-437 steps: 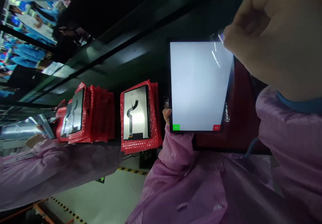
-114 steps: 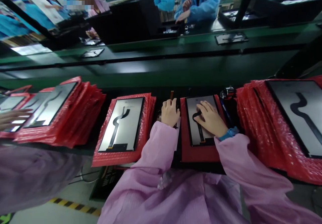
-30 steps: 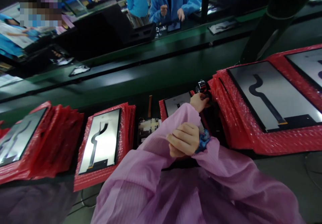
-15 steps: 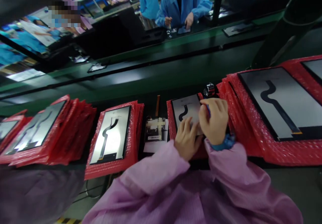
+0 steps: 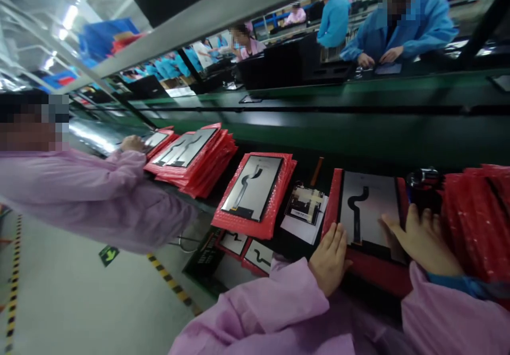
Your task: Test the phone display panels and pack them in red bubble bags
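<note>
In front of me a display panel (image 5: pixel 372 206) lies back side up on a red bubble-wrap sheet (image 5: pixel 331 201), its black S-shaped ribbon cable (image 5: pixel 356 217) running down the grey back. My left hand (image 5: pixel 330 262) rests at the panel's lower left corner, fingers stretched out and close together. At the right edge my right hand (image 5: pixel 426 241) is spread, its thumb over the panel and its fingers pointing away from me. Neither hand has anything visible in its grasp. Just beyond the right fingers stands a shiny metal-topped object (image 5: pixel 424 177) that I cannot identify.
Left of the panel, a small circuit assembly (image 5: pixel 306 203) lies on white paper. Farther left are stacks of panels in red bubble wrap (image 5: pixel 255 187); more red wrap (image 5: pixel 478 222) is piled at right. A co-worker's pink sleeve (image 5: pixel 79 190) is at far left.
My view has swung left, bringing a co-worker and the aisle into sight. My right hand has gone from curled over the panel to spread at its right edge; my left is at the lower left corner.
</note>
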Available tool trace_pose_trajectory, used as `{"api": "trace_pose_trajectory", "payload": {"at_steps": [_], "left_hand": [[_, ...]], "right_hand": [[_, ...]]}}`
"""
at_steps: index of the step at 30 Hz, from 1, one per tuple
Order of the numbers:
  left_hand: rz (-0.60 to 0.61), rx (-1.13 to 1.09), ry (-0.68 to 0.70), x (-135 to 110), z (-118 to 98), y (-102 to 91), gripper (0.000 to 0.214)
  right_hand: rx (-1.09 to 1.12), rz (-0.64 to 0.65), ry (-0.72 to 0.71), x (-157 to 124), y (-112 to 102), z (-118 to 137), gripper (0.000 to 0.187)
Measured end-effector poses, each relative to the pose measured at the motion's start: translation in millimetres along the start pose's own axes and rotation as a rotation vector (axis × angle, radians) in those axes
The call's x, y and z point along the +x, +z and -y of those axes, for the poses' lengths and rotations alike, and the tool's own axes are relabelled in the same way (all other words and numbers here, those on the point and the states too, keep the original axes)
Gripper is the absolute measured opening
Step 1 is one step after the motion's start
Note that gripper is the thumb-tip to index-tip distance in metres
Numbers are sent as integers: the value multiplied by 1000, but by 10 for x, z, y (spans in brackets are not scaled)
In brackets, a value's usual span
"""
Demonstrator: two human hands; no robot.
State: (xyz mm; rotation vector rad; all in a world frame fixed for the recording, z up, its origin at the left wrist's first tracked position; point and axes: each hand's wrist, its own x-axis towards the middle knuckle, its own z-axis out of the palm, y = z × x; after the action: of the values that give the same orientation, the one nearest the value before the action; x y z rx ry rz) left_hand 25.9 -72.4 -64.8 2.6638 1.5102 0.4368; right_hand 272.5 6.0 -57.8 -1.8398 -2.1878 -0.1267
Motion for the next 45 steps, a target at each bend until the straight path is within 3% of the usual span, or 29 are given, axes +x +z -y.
{"api": "trace_pose_trajectory", "payload": {"at_steps": [5, 9, 11, 13, 15, 17, 19, 22, 24, 26, 30, 36, 40, 45], "left_hand": [[17, -74, 11, 40, 152, -89, 58], [85, -223, 58, 25, 216, -216, 66], [121, -326, 103, 84, 269, -330, 67], [92, -417, 122, 240, 368, -475, 60], [-18, -452, 73, 492, 524, -625, 48], [-136, -416, -35, 797, 727, -741, 36], [-193, -302, -230, 1088, 939, -793, 37], [-113, -136, -514, 1388, 1185, -735, 51], [-48, -112, -561, 1476, 1281, -635, 59], [-40, -125, -529, 1498, 1335, -528, 61], [-135, -247, -435, 1490, 1400, -373, 51], [-344, -723, -498, 1527, 1489, -234, 55], [-372, -1035, -478, 1522, 1517, -182, 51], [-478, -1176, -383, 1472, 1455, -236, 56]], "right_hand": [[2, -11, 88, 108, 20, 69, 79], [-109, -105, 87, 144, -280, 330, 88], [-142, -125, 41, 184, -486, 521, 82], [-108, -77, -62, 276, -638, 702, 71], [-57, -25, -146, 417, -680, 833, 65], [-10, -15, -167, 570, -600, 891, 61], [41, -14, -142, 681, -441, 877, 59], [135, 46, -116, 704, -203, 781, 60], [205, 103, -135, 648, -112, 722, 64], [254, 146, -157, 583, -85, 693, 70], [253, 198, -140, 506, -138, 695, 79], [208, 247, -64, 484, -218, 684, 89], [218, 275, -52, 506, -217, 666, 89], [253, 258, -36, 519, -211, 689, 87]]}}
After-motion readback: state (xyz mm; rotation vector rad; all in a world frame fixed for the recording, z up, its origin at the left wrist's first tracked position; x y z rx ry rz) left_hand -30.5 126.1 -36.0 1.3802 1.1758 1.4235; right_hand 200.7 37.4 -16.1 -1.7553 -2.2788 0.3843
